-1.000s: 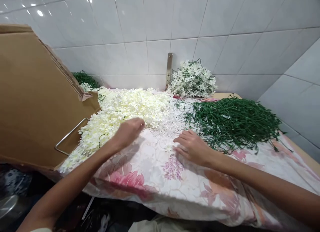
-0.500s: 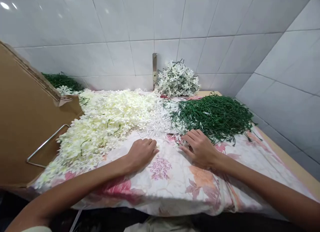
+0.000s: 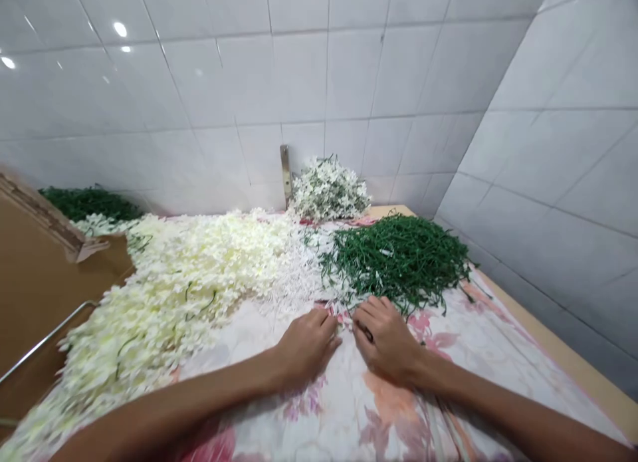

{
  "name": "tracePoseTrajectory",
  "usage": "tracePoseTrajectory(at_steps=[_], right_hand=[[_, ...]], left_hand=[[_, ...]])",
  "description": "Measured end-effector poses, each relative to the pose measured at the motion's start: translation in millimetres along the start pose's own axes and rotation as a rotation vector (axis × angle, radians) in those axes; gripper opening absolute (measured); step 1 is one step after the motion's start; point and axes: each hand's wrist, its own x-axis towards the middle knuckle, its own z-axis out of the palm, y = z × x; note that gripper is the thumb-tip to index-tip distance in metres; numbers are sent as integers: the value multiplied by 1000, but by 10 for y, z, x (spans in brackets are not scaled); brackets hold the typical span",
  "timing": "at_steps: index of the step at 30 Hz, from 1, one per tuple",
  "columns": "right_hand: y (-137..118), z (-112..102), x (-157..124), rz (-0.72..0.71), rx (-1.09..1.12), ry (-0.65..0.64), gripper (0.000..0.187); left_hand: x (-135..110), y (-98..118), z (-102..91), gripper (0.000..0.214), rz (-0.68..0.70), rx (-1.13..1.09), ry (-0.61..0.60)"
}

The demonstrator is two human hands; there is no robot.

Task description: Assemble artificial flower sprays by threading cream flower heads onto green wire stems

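My left hand (image 3: 309, 346) is closed over the middle of the flowered cloth (image 3: 249, 382), its fingertips pointing toward the other hand. Close beside it, my right hand (image 3: 383, 339) is curled with thumb and fingers together. Whatever either pinches is too small or hidden to make out. Just beyond the hands spread small white sticks (image 3: 294, 289), thin and loose. A heap of green plastic stems (image 3: 399, 256) lies past my right hand. To the left is a wide pile of cream-white artificial flower heads (image 3: 214, 256), a few green stems lying on it.
Against the tiled wall (image 3: 299, 70) sits a bunch of white flowers on stems (image 3: 329, 189), beside a metal bracket (image 3: 286, 173). A cardboard box (image 3: 44, 282) stands at the left, with more green stems (image 3: 92, 203) behind it. The table's wooden edge (image 3: 548, 355) runs along the right.
My hands have come closer together, the left moving right toward the right one. The right hand's fingers have curled in. The camera view has shifted, tilting up and to the right.
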Motion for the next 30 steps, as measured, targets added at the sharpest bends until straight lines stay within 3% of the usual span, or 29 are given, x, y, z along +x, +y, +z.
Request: tracePoseTrajectory(at_steps=[5, 8, 12, 16, 22, 30], right_hand=[[13, -15, 32, 7, 133, 189, 16], [26, -34, 47, 38, 216, 245, 21], [5, -69, 55, 156, 423, 254, 32], [-71, -53, 64, 221, 572, 213, 30], [-142, 72, 31, 47, 505, 253, 17], [-88, 104, 18, 45, 402, 396, 7]], left_hand=[[124, -98, 148, 11, -104, 20, -108], [133, -194, 207, 5, -66, -9, -93], [29, -279, 170, 13, 30, -128, 50], [5, -192, 44, 28, -29, -451, 169], [201, 67, -43, 41, -61, -686, 119], [239, 48, 64, 51, -30, -702, 48]])
